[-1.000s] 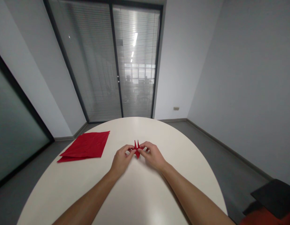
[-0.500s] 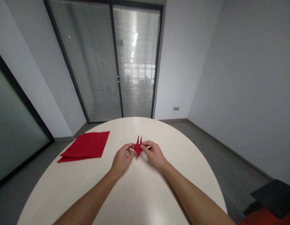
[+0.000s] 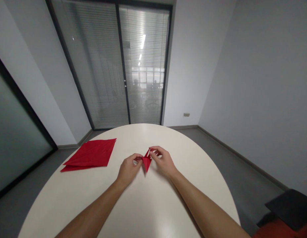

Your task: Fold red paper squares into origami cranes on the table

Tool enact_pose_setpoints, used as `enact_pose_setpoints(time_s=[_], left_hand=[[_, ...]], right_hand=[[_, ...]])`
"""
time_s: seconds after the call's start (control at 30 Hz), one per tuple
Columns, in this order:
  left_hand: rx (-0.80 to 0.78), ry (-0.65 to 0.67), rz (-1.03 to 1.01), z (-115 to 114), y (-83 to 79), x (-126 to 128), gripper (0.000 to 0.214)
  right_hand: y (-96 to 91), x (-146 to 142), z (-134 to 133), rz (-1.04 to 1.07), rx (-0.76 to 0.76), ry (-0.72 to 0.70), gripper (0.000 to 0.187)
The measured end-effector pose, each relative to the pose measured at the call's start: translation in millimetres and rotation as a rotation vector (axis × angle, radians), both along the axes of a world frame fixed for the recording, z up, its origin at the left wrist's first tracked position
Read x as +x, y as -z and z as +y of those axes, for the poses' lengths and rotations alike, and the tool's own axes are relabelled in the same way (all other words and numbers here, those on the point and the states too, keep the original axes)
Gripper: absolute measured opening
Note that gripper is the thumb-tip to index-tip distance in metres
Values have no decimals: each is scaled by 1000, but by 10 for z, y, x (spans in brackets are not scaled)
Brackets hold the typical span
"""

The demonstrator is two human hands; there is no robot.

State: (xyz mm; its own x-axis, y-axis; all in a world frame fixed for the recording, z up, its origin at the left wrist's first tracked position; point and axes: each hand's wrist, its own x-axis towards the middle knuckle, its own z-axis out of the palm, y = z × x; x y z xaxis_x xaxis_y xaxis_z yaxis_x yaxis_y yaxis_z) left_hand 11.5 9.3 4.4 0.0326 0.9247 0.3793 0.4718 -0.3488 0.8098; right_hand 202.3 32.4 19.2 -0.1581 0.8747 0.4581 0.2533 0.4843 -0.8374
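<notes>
A small folded red paper figure (image 3: 146,161) sits between my two hands near the middle of the round white table (image 3: 143,205). My left hand (image 3: 128,169) pinches its left side with thumb and fingers closed. My right hand (image 3: 162,162) pinches a thin upper tip of the figure and bends it over. The figure's lower point touches or nearly touches the tabletop.
A stack of flat red paper sheets (image 3: 90,154) lies on the table's left side. Glass doors with blinds (image 3: 123,66) stand beyond the table. A dark seat with a red part (image 3: 287,211) is at the lower right.
The two upright tips of the figure no longer stand up: my right hand has moved up to one tip and folded it down. The figure's lower point now shows more.
</notes>
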Motion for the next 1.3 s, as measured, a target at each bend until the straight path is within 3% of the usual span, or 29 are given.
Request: enact_pose_setpoints(time_s=[0.2, 0.7, 1.3], left_hand=[[3, 16, 11, 0, 0, 9, 18], [-7, -75, 75, 64, 99, -51, 9], [-12, -96, 100, 50, 72, -50, 6]], right_hand=[[18, 27, 33, 13, 53, 40, 25], [82, 45, 77, -40, 0, 86, 24], [90, 40, 75, -119, -35, 5, 20]])
